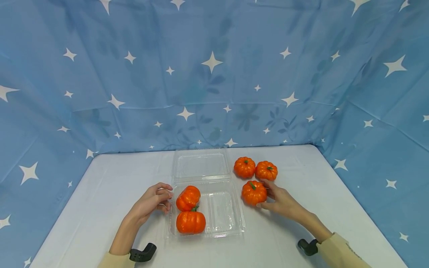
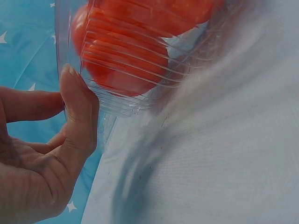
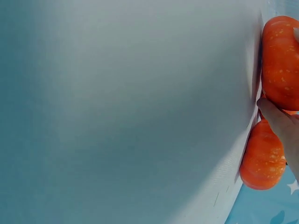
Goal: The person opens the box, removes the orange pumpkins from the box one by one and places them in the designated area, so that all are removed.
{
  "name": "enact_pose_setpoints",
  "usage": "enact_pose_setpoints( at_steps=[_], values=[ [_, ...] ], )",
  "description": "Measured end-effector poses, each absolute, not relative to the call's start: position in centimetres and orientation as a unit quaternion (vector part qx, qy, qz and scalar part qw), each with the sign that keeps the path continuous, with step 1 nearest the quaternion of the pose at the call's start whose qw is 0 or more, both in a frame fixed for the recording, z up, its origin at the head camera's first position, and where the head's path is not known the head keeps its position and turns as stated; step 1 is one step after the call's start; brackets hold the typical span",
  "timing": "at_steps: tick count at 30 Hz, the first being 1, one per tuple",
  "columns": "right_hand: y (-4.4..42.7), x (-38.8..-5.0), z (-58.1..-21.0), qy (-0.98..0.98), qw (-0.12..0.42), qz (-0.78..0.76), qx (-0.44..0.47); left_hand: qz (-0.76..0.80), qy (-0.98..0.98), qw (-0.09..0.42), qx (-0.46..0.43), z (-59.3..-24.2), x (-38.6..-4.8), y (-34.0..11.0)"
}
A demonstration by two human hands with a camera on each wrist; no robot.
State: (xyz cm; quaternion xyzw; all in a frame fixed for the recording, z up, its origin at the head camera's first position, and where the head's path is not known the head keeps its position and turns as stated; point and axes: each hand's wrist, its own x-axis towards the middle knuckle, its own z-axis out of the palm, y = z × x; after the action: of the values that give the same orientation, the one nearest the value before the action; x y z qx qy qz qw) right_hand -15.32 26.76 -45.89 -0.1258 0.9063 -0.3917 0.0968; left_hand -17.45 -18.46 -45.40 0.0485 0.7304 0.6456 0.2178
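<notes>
A clear plastic clamshell container (image 1: 224, 214) lies on the table with its lid (image 1: 202, 165) folded back. Two small orange pumpkins sit in its left half: one (image 1: 188, 198) behind, the other (image 1: 191, 222) in front, both tipped on their sides. My left hand (image 1: 151, 201) pinches the container's left rim; the left wrist view shows thumb and finger (image 2: 77, 100) at the edge. To the right of the container, my right hand (image 1: 283, 201) grips a third pumpkin (image 1: 253, 193), thumb in front and fingers behind. The right wrist view shows only part of that hand (image 3: 287, 135).
Just behind the gripped pumpkin stand two more pumpkins, one on the left (image 1: 244, 167) and one on the right (image 1: 266, 171). A white cloth covers the table (image 1: 321, 193). Blue star-patterned curtains (image 1: 214, 85) enclose its back and sides.
</notes>
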Motion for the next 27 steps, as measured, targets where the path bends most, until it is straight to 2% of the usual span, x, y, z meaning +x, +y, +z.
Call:
enact_pose_setpoints(
  at_steps=[19, 27],
  values=[
    [26.64, -15.49, -45.98, 0.912, 0.096, -0.382, -0.118, 0.644, 0.731, 0.218, 0.05, -45.37, -17.35, -18.36],
    [26.92, -15.42, -45.63, 0.912, 0.072, -0.377, -0.145, 0.645, 0.731, 0.216, 0.048, -45.28, -17.34, -18.4]
  ],
)
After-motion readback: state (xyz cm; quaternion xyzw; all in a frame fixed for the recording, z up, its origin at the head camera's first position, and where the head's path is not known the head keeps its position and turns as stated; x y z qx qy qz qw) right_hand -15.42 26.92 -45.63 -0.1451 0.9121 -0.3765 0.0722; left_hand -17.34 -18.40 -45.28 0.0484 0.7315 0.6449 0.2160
